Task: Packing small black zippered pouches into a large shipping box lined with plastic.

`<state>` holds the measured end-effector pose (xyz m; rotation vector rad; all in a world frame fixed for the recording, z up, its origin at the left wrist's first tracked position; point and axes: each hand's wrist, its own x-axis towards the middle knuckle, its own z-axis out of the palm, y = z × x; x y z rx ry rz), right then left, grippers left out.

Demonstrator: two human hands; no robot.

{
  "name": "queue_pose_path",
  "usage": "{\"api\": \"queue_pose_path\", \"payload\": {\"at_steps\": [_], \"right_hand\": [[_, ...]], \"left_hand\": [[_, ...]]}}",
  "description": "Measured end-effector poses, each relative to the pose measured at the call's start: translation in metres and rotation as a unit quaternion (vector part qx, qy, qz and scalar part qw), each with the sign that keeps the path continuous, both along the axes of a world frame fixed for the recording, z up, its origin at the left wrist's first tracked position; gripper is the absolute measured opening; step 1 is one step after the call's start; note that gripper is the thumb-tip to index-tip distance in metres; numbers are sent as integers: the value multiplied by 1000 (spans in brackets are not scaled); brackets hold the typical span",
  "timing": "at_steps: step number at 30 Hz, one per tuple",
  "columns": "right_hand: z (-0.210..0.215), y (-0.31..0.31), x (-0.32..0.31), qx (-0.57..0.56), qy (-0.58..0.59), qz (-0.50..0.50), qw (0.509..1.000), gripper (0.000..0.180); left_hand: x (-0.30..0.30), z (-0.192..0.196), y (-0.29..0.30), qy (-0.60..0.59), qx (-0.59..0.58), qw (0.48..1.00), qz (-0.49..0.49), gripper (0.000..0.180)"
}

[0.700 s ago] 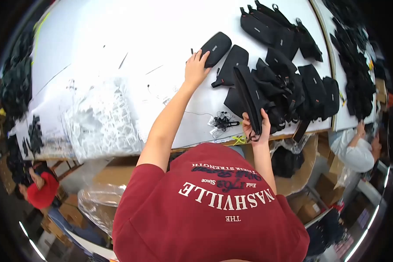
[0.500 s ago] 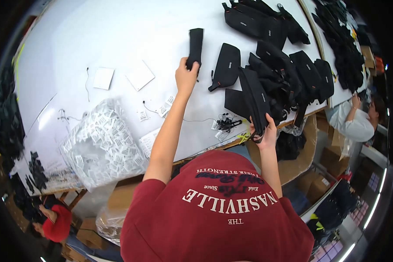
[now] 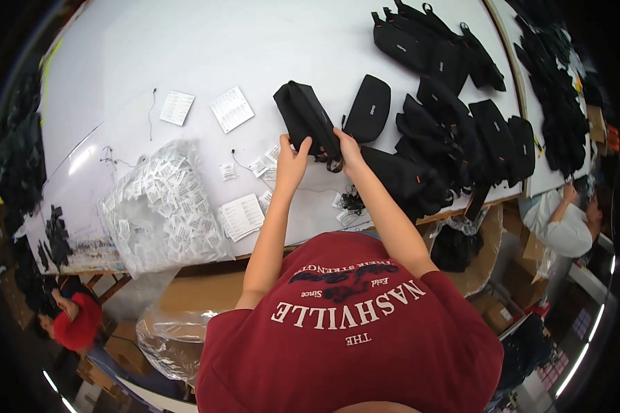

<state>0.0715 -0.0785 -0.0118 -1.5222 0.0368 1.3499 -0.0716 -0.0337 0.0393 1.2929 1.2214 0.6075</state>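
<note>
Both hands are on one black fabric bag (image 3: 302,110), held over the white table with its long side slanting away from me. My left hand (image 3: 293,164) is closed on its near left edge, thumb on top. My right hand (image 3: 350,149) grips the near right edge, its fingers partly hidden by the fabric. A dark loop hangs at the bag's near end between the hands. Just right of it lies another black bag (image 3: 369,109), flat, with a small pale mark. A heap of black bags (image 3: 410,182) lies near my right forearm.
More black bags (image 3: 420,51) lie at the far right. On the left sits a clear plastic bag of white labels (image 3: 165,213). Printed papers (image 3: 241,217), white cards (image 3: 231,109) and thin cords (image 3: 351,201) lie around. Co-workers are at the lower left (image 3: 79,322) and right (image 3: 565,224).
My right hand has moved left and away from me, off the heap. My left hand has come slightly nearer. The hands, apart before on separate black pieces, now meet on one bag.
</note>
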Motion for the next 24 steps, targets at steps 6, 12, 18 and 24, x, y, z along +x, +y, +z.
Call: {"api": "queue_pose_path", "payload": {"at_steps": [6, 12, 18, 24], "right_hand": [[17, 3, 1, -94, -262, 281, 919, 66], [45, -10, 1, 22, -371, 296, 880, 96], [33, -6, 1, 4, -259, 343, 903, 98], [34, -5, -2, 13, -78, 220, 972, 72]], "left_hand": [[7, 17, 14, 138, 90, 986, 0, 36], [14, 46, 17, 209, 58, 975, -52, 55], [7, 20, 26, 180, 96, 968, -144, 76], [8, 6, 27, 165, 317, 920, -162, 74]]}}
